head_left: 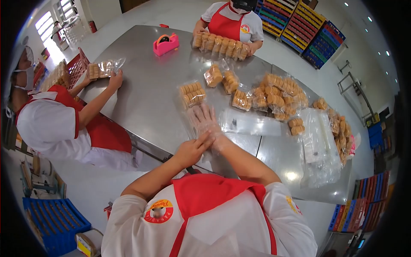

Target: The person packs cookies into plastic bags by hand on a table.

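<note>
My right hand [203, 119] is inside a loose clear plastic glove [219, 141], its fingers stretched out flat over the steel table. At its wrist, my left hand [195, 148] is bare and pinches the glove. Just beyond my right fingertips lies a clear bag of round biscuits [192, 95]. To the right of my right hand is a stack of flat clear bags [250, 123]. Further right, a pile of bagged biscuits [278, 96] covers part of the table.
More empty plastic bags [319, 141] lie at the table's right. A pink tape dispenser [166, 44] stands at the far left. A co-worker [72, 115] at left holds a biscuit pack [102, 70]; another person [231, 23] opposite holds a row of packs [220, 46].
</note>
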Available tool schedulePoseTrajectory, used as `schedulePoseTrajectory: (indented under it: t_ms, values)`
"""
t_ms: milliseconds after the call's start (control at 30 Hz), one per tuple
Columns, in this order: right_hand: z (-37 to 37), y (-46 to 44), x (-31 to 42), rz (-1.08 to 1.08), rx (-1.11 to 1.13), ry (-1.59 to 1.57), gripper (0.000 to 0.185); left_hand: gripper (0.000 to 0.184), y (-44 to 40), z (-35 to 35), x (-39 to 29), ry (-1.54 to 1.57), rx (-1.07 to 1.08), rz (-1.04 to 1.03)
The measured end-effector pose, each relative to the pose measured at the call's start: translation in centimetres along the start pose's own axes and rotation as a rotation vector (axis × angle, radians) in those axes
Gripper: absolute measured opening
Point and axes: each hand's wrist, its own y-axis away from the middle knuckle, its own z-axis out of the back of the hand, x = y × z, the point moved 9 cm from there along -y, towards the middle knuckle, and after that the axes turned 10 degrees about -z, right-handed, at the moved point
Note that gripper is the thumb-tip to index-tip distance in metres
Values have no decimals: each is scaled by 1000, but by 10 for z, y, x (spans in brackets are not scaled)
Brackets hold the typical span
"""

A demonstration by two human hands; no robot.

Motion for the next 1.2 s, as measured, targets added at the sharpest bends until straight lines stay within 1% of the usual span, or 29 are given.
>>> schedulePoseTrajectory:
  t_ms: [100, 200, 300, 333, 433, 500, 533, 567, 600, 633, 700, 800, 900, 1000, 1067, 1133, 1200]
  values:
    - [-3, 14, 0, 54, -111, -243, 65, 59, 17, 13, -11, 117, -88, -56]
    - [19, 13, -11, 20, -192, -399, 62, 63, 31, 23, 17, 258, -404, 176]
    - [46, -3, -11, -35, -329, -455, 54, 62, 38, 18, 75, 396, -650, 589]
    - [47, -8, -6, 22, -357, -379, 46, 70, 37, 11, 91, 467, -660, 658]
    - [38, -29, -7, -82, -203, -496, 41, 77, 28, -11, 112, 421, -736, 659]
    - [4, -45, -16, -96, -321, -459, 32, 81, 19, -24, 112, 452, -691, 568]
    - [-12, -56, -21, -114, -371, -460, 30, 81, 16, -20, 109, 414, -647, 560]
    - [-31, -72, -35, -244, -192, -736, 28, 81, 12, -12, 103, 382, -585, 556]
    - [-49, -79, -41, -387, 16, -1000, 27, 81, 10, -6, 103, 419, -581, 555]
    - [-41, -78, -37, -377, -30, -919, 26, 81, 9, -5, 101, 474, -573, 557]
    - [-13, -78, -36, -362, -149, -724, 24, 80, 5, -1, 99, 464, -525, 578]
    - [-9, -80, -34, -418, -88, -794, 24, 80, -1, 6, 99, 457, -515, 571]
    - [-9, -78, -29, -357, -115, -731, 22, 79, 2, 8, 101, 452, -523, 580]
    - [27, -60, -9, -97, -344, -461, 20, 76, 5, 7, 101, 459, -552, 604]
    - [54, -21, 7, 27, -450, -496, 22, 72, 7, 6, 103, 459, -579, 611]
    - [35, 29, 3, 29, -540, -416, 17, 69, 9, 4, 105, 452, -602, 614]
    - [-10, 71, -22, -145, -105, -649, 11, 66, 8, 4, 107, 446, -620, 593]
